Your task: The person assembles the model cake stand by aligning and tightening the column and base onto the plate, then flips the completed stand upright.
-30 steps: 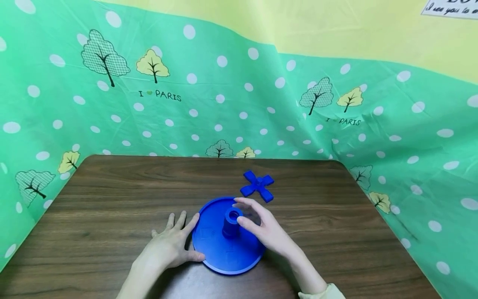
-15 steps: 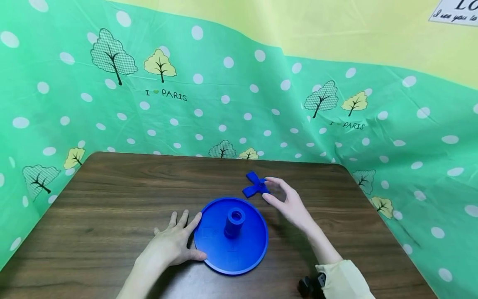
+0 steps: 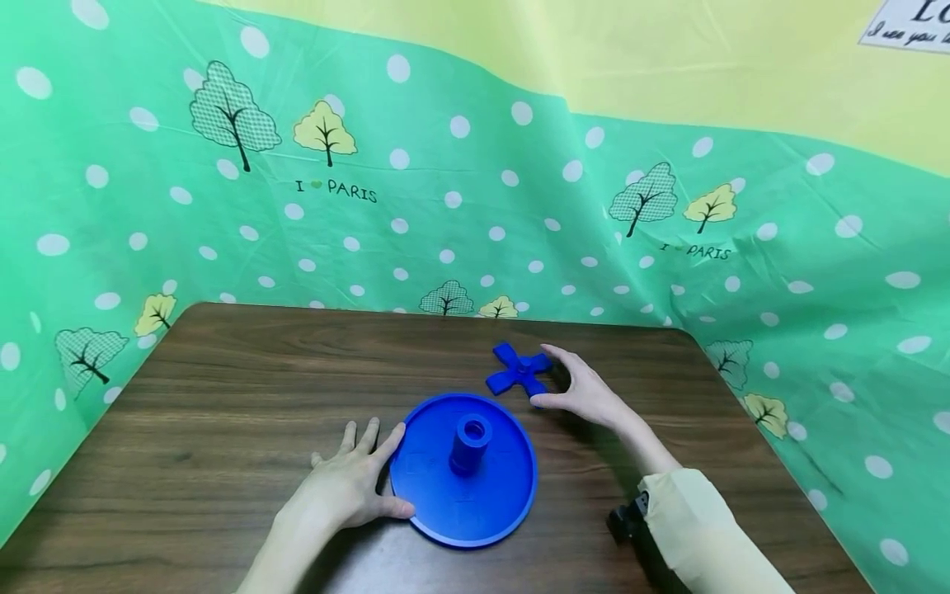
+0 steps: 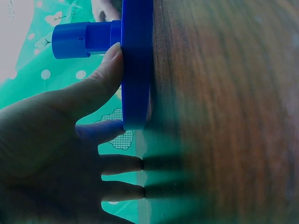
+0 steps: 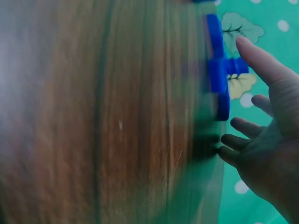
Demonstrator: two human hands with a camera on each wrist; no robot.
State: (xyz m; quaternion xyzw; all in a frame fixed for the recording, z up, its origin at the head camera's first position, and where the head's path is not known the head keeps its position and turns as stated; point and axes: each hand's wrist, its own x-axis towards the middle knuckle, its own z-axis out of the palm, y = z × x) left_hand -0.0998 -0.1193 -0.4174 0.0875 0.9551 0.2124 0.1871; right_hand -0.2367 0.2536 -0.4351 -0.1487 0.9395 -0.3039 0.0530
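Here, dotted cloth (image 3: 445, 157) backs a brown table (image 3: 260, 379) bearing a disc (image 3: 472, 499).

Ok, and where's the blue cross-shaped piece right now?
In the head view, the blue cross-shaped piece lies on the table, slightly right of centre, just beyond the round blue base and next to the right hand.

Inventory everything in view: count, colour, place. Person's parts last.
table: 1, brown, foreground
disc: 1, blue, on table, centre
hollow post: 1, blue, upright on disc
cross: 1, blue, on table beyond disc
backdrop: 1, green and yellow patterned, behind table
lettered panel: 1, white, top right
sleeve: 1, cream, lower right
device: 1, black, at sleeve's cuff
forearms: 2, one sleeved, bottom
left grip: 1, bare, touching disc's left edge
right grip: 1, bare, at cross, contact unclear
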